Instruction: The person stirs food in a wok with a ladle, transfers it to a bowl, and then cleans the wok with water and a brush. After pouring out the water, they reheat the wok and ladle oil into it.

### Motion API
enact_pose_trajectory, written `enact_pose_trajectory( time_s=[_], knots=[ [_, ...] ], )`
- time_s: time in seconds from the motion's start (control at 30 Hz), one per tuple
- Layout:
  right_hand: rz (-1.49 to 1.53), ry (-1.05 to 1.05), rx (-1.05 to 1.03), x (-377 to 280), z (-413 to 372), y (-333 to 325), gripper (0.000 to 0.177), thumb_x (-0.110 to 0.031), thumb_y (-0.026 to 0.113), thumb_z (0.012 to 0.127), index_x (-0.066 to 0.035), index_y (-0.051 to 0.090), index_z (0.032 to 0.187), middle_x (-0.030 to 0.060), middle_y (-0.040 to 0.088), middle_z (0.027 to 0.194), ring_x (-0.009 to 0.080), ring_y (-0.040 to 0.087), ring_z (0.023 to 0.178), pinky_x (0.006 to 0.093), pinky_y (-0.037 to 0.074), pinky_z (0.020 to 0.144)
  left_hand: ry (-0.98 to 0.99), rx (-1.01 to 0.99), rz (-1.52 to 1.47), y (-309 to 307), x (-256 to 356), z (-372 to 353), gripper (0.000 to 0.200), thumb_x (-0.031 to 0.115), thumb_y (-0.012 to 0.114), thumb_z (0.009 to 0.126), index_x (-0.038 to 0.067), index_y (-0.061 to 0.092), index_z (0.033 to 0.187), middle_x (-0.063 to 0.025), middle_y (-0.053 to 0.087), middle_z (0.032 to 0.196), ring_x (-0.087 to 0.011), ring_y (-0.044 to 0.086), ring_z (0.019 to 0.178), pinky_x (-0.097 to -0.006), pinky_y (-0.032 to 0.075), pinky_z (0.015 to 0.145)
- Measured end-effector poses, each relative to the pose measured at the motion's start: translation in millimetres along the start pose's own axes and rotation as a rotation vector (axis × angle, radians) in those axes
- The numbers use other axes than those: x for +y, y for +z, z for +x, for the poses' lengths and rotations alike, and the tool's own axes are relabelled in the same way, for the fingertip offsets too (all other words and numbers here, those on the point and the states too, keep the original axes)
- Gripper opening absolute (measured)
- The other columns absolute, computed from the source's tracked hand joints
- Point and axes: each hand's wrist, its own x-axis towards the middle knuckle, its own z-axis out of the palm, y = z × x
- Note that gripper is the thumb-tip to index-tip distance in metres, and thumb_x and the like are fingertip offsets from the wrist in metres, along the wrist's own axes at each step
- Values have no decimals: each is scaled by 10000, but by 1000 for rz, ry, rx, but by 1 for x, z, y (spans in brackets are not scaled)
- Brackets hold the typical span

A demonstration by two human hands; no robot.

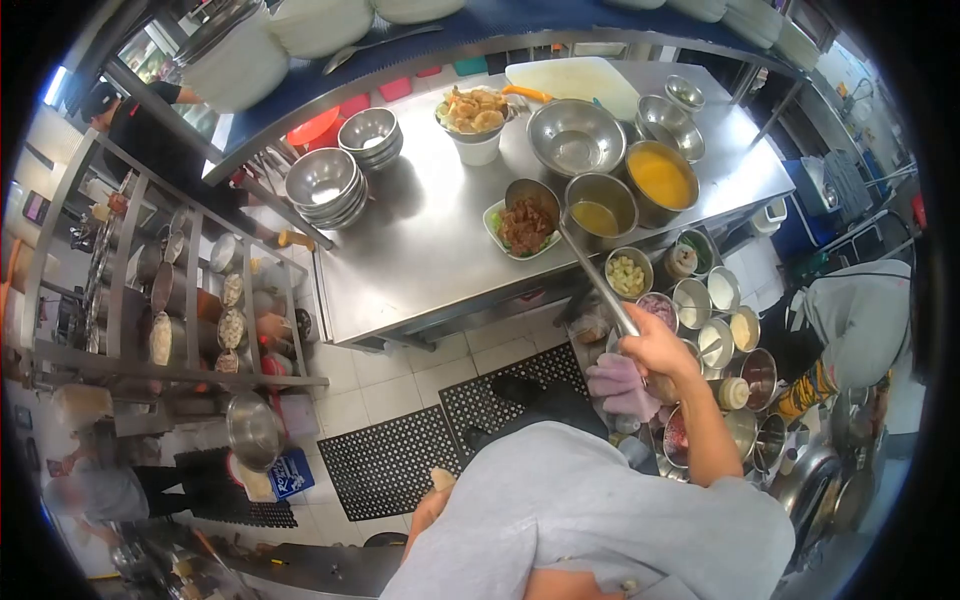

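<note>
My right hand (660, 345) is closed around the long handle of a metal ladle (592, 268). The ladle's tilted bowl rests over a white square bowl (497, 236), where brown meat in sauce (526, 226) lies on something green. Just below this hand a pink-purple cloth (622, 386) overlaps the tubs. My left hand (428, 515) is low beside my grey top, partly hidden by it, and a pale tip (443, 479) sticks out at its fingers; I cannot tell what it is. Right of the ladle stand a pot with yellow liquid (597, 218) and a deeper pot of orange sauce (661, 178).
Stacked metal bowls (326, 186) stand at the left of the steel table (440, 265). A fried-food bowl (473, 110), a large steel bowl (575, 138) and a cutting board (575, 82) are farther back. Ingredient tubs (724, 288) crowd the right. Two people (140, 125) are at the left.
</note>
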Motion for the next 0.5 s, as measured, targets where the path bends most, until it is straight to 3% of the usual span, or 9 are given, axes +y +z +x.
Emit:
enact_pose_trajectory(
  time_s=[0.17,0.27,0.37,0.47,0.5],
  knots=[
    [-77,-65,71,3,5,-4,610,-55,501,750,-27,411,1353,85,567,665,124,497,406,285,417,390,19,37,16,-1,-14,-8,429,270,668,824,1,562,1141,-103,645,987,-215,628,809,-353,508,706],
    [-218,-62,68,3,9,-12,615,-85,500,745,-19,403,1349,197,623,741,264,594,493,377,485,484,30,53,21,-2,-18,-9,418,267,671,827,1,563,1131,-101,643,972,-217,628,801,-352,511,701],
    [-589,-470,244,48,36,-15,621,-114,504,742,-29,401,1348,328,615,830,435,627,678,483,501,655,49,65,21,-4,-20,-5,407,264,673,830,1,563,1120,-99,641,957,-219,628,793,-352,514,696],
    [-627,-371,267,33,26,-13,647,-119,513,737,-41,381,1365,383,579,862,519,580,817,539,451,784,99,88,12,-6,-14,-4,395,261,676,833,1,564,1109,-97,640,943,-222,627,786,-352,517,690],
    [-640,-348,259,33,25,-10,656,-119,515,738,-39,368,1372,377,582,841,514,584,805,541,453,777,124,101,6,-7,-7,-2,392,259,677,834,1,564,1105,-97,639,938,-222,627,783,-352,517,688]
  ],
)
